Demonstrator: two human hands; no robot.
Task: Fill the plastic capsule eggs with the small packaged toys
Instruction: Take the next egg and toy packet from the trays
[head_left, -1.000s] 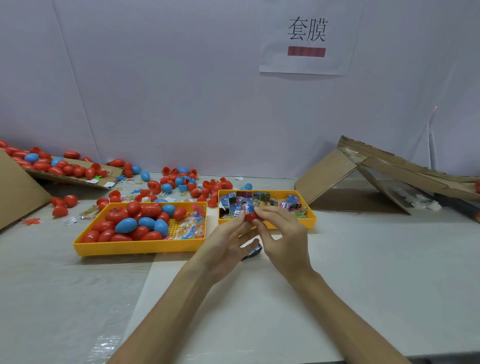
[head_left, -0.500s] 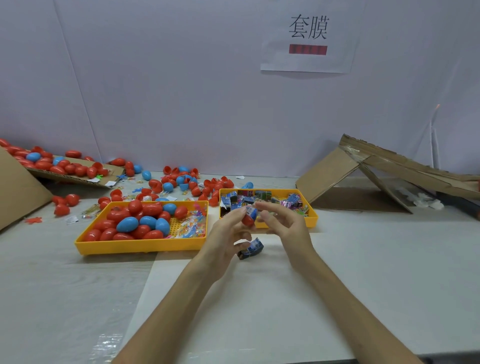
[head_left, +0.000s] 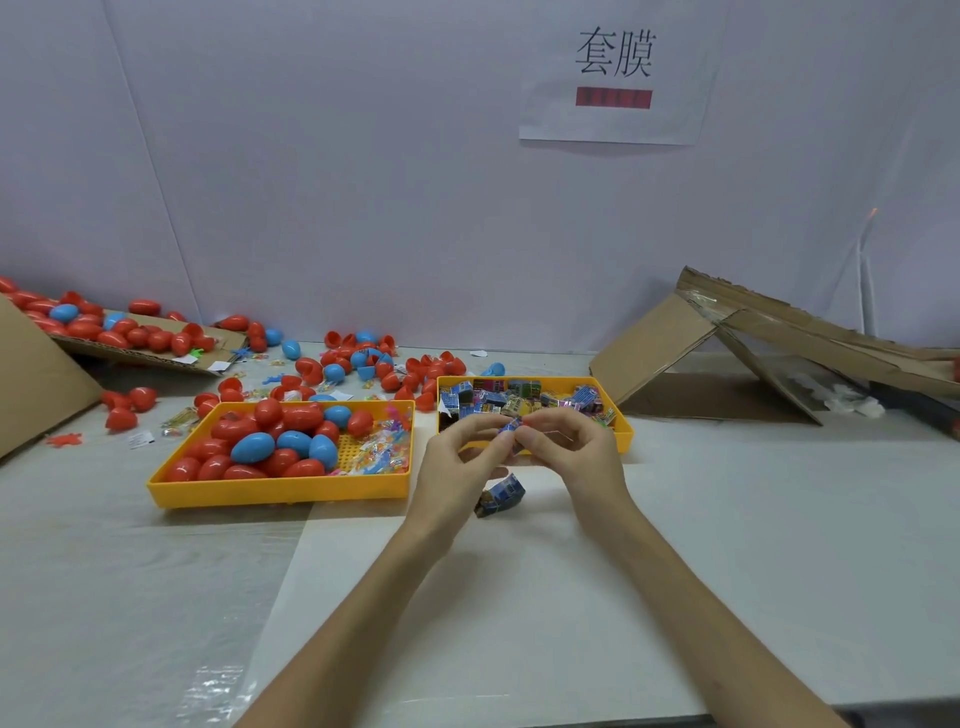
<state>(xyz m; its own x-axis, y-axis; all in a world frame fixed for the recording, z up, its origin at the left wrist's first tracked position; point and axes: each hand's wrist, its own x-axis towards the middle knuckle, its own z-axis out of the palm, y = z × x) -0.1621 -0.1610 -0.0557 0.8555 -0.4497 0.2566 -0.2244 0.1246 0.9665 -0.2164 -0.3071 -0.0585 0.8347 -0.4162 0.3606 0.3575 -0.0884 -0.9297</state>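
Over table (head_left: 753, 545), left hand (head_left: 457, 467) and right hand (head_left: 576, 457) pinch toy packet (head_left: 510, 426).

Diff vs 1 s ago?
Left hand and right hand now pinch a small blue packaged toy between their fingers, covering the red plastic egg seen earlier. Loose blue packet on the white table and both yellow plastic trays stayed put.

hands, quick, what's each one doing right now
Left hand: fingertips pinch the small blue packaged toy.
Right hand: thumb and forefinger pinch the same toy from the other side.
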